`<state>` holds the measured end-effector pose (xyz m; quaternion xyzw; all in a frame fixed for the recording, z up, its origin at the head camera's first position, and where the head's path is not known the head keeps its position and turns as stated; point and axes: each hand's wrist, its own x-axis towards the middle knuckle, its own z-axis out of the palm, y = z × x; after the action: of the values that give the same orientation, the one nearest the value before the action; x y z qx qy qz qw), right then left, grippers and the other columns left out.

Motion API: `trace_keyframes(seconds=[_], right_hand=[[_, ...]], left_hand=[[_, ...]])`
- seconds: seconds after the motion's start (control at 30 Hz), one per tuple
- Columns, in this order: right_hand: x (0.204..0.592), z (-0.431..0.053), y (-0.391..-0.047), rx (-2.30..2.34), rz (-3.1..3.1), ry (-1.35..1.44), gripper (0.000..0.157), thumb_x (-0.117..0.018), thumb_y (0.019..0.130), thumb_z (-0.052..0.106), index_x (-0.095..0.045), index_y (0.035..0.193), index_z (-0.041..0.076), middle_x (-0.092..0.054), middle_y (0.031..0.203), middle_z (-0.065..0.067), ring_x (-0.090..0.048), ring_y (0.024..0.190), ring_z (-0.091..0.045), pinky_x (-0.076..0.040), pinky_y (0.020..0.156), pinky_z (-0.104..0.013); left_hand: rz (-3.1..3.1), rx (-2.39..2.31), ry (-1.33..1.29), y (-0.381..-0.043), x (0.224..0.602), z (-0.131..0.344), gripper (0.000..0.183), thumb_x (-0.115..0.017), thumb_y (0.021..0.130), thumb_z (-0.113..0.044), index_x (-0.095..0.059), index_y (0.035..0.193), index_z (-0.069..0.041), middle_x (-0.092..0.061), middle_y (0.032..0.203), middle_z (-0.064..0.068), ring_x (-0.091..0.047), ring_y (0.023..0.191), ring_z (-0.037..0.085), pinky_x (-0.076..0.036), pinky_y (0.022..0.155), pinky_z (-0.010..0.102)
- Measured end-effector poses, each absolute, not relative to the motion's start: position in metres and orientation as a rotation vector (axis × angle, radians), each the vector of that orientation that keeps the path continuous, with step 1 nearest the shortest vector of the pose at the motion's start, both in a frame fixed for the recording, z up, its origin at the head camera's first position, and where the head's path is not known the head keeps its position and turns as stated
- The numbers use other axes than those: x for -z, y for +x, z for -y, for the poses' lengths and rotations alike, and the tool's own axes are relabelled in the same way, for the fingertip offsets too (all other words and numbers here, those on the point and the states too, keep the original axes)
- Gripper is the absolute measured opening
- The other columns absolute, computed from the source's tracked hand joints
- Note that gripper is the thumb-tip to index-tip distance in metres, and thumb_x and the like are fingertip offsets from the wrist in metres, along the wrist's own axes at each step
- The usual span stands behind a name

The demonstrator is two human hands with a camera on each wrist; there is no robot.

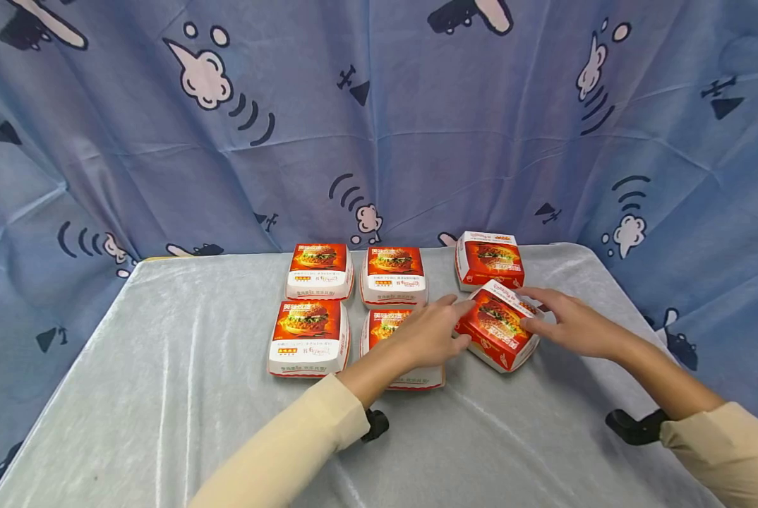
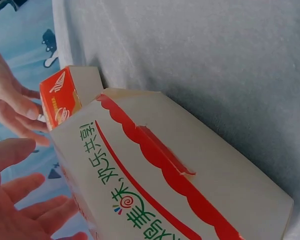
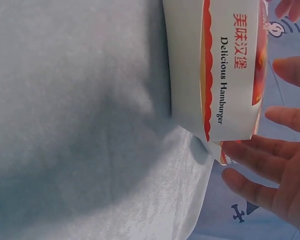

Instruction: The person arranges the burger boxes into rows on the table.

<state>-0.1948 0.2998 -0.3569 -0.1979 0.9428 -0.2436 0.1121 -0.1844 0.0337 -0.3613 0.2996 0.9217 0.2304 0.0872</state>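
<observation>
A red-and-white hamburger box (image 1: 500, 324) sits turned at an angle on the grey cloth, between both hands. My left hand (image 1: 426, 331) reaches over another burger box (image 1: 411, 377) and has its fingertips at the angled box's left side. On the other side, my right hand (image 1: 572, 324) has its fingers at the box's right edge and corner. In the right wrist view, those fingers are spread beside the box's white side (image 3: 235, 75), which is printed "Delicious Hamburger". The left wrist view shows the left hand (image 2: 20, 215) with fingers apart, next to a white box side (image 2: 140, 165).
Behind the angled box stands another burger box (image 1: 490, 261), touching or nearly touching it. To the left are more boxes: two at the back (image 1: 318, 271), (image 1: 394, 275) and one at the front (image 1: 309, 339). A patterned blue curtain (image 1: 379, 127) hangs behind the grey-covered table (image 1: 131, 395).
</observation>
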Motion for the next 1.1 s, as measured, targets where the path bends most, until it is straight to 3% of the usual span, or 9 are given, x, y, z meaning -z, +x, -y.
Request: trace_keyframes(seconds=[0.13,0.8,0.97,1.1], right_hand=[[0.359,-0.3,-0.195,0.697,-2.774,-0.591,0.061,-0.062,0.099,0.03,-0.042,0.145,-0.004,-0.048,0.142,-0.03,-0.052,0.12,-0.049,-0.047,0.091,-0.064],[0.357,-0.297,-0.196,0.702,-2.722,-0.6,0.063,-0.065,0.097,0.031,-0.043,0.146,-0.003,-0.05,0.14,-0.029,-0.052,0.121,-0.047,-0.049,0.091,-0.061],[0.354,-0.297,-0.195,0.653,-2.79,-0.545,0.062,-0.063,0.097,0.034,-0.045,0.144,-0.003,-0.056,0.133,-0.028,-0.057,0.115,-0.045,-0.054,0.082,-0.056],[0.354,-0.297,-0.197,0.615,-2.844,-0.492,0.063,-0.065,0.096,0.036,-0.048,0.141,-0.005,-0.061,0.122,-0.03,-0.064,0.1,-0.039,-0.056,0.07,-0.046]], left_hand=[[-2.719,-0.639,0.88,-0.185,0.362,-0.036,0.057,-0.061,0.098,-0.026,-0.044,0.152,-0.016,-0.042,0.154,0.007,-0.032,0.146,0.018,-0.011,0.12,0.054],[-2.636,-0.51,0.927,-0.185,0.362,-0.046,0.055,-0.057,0.101,-0.028,-0.042,0.153,-0.016,-0.036,0.159,0.002,-0.029,0.146,0.011,-0.016,0.121,0.042],[-2.63,-0.512,0.94,-0.183,0.363,-0.045,0.053,-0.057,0.101,-0.026,-0.045,0.151,-0.016,-0.036,0.158,0.001,-0.03,0.146,0.01,-0.017,0.121,0.043],[-2.633,-0.502,0.967,-0.18,0.363,-0.045,0.052,-0.058,0.101,-0.027,-0.047,0.15,-0.016,-0.037,0.158,0.002,-0.03,0.146,0.011,-0.02,0.12,0.041]])
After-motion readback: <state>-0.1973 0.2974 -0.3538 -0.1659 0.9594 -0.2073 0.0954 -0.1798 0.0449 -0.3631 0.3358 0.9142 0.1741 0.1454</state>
